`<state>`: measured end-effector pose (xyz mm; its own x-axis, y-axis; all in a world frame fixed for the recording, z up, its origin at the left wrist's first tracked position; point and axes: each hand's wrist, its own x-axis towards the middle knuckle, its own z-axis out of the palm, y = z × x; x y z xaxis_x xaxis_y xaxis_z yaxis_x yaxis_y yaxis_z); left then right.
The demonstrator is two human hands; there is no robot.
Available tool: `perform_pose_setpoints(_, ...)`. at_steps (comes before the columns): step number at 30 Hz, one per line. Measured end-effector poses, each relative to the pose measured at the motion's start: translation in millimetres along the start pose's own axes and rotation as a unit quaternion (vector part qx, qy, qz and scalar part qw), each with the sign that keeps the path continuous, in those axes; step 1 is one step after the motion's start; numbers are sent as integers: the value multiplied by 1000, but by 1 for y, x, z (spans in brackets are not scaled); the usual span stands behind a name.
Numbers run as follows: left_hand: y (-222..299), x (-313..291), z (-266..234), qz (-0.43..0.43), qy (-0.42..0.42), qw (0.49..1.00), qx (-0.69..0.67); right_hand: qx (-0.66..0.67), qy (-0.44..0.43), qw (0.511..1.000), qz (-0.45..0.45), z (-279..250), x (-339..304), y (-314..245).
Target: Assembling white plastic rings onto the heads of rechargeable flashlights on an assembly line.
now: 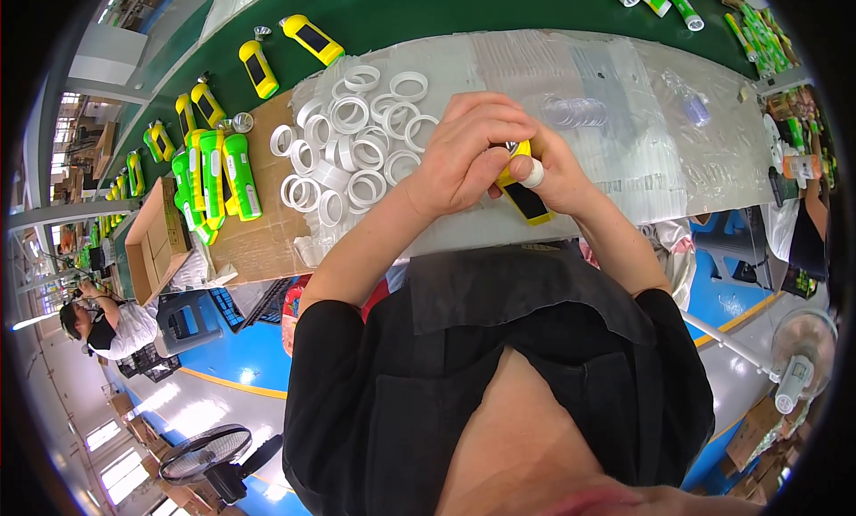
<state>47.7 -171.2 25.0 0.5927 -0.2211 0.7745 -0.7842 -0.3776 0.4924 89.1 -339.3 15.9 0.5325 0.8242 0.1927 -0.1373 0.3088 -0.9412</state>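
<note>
A yellow flashlight (533,206) with a dark panel on its side is held over the near edge of the bench, tilted with its body toward me. My left hand (465,155) is closed round its head end, the fingers reaching over the top. On the other side my right hand (557,168) grips the same flashlight, and its thumb wears a white wrap (532,173). The hands hide most of the head. Left of my left hand lies a loose heap of white plastic rings (366,188). Beyond my right hand sits a row of clear round discs (575,113).
Green-and-white flashlights (239,179) are piled on cardboard at left, beside an open carton (159,235). More yellow flashlights (258,70) lie along the green bench (428,12). Green flashlights (681,6) rest at far right. A co-worker (111,324) sits at left. Fans (207,454) stand behind me.
</note>
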Motion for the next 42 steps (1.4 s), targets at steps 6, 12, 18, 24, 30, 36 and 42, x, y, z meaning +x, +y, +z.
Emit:
perform_pose_setpoints(6,-2,-6,7,-17,-9,999,31,10,30,999,-10,-8,-2,15)
perform_pose_setpoints(12,6,-6,1,-3,6,998,68,26,46,998,-38,8,-2,13)
perform_pose_setpoints(18,3,-8,1,-17,29,994,108,52,43,998,-8,2,9,16)
perform_pose_setpoints(24,-35,18,-35,-160,152,959,177,-48,111,983,-136,-18,40,13)
perform_pose_setpoints(30,-73,-1,-58,-281,-216,828,435,-36,100,983,-150,-18,39,16)
perform_pose_setpoints(36,-82,-5,-69,-307,-311,786,437,-39,104,984,-142,-20,35,17)
perform_pose_setpoints(42,-75,0,-83,-360,-258,833,331,-75,110,981,-140,-18,35,15)
